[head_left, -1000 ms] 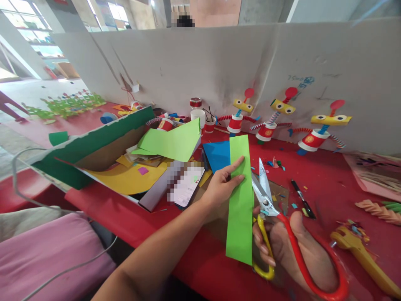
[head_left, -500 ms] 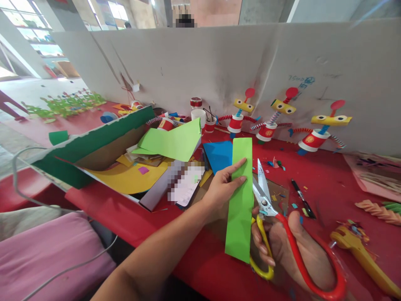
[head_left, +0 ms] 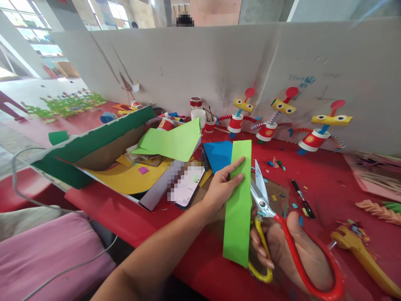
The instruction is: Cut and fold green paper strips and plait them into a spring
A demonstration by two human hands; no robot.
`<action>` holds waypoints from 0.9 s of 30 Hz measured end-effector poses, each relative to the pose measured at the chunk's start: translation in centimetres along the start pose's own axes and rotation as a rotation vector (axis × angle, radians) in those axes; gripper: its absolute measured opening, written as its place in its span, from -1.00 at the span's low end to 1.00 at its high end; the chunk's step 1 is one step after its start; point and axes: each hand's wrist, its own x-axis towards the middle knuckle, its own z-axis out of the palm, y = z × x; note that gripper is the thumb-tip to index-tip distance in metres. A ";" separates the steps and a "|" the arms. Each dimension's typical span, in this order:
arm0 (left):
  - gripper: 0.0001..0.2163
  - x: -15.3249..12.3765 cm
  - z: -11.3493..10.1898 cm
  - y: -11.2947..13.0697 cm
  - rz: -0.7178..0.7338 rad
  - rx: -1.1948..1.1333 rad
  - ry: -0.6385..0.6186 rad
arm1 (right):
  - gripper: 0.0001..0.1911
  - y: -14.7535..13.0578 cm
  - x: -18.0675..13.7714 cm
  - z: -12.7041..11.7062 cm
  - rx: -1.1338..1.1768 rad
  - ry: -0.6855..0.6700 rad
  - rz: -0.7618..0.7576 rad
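Observation:
My left hand [head_left: 222, 187] pinches a long strip of light green paper [head_left: 238, 200] near its upper half, thumb in front and fingers behind. My right hand [head_left: 290, 248] grips a pair of scissors [head_left: 266, 209] with one yellow and one red handle. The blades point up and away, lying along the strip's right edge and partly open. The strip hangs above a red table [head_left: 328, 184].
An open cardboard box [head_left: 103, 154] with green, yellow and other paper sheets stands at left. A blue sheet [head_left: 217, 154], a phone [head_left: 188, 186], a black pen [head_left: 302, 198], a yellow tool [head_left: 360, 251] and paper scraps lie around. Paper-cup figures [head_left: 266, 121] line the grey back panel.
The green strip has shifted slightly left and down in my left hand. The scissors have moved a little left and up along the strip's edge.

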 end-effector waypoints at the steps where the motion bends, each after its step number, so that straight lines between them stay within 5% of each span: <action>1: -0.46 0.0 0.0 0.0 -0.006 -0.001 -0.006 | -0.38 0.0 0.0 0.0 -0.002 -0.002 -0.002; 27: -0.46 0.4 0.0 -0.4 -0.018 -0.038 0.045 | -0.38 0.0 0.1 0.0 0.056 -0.010 0.005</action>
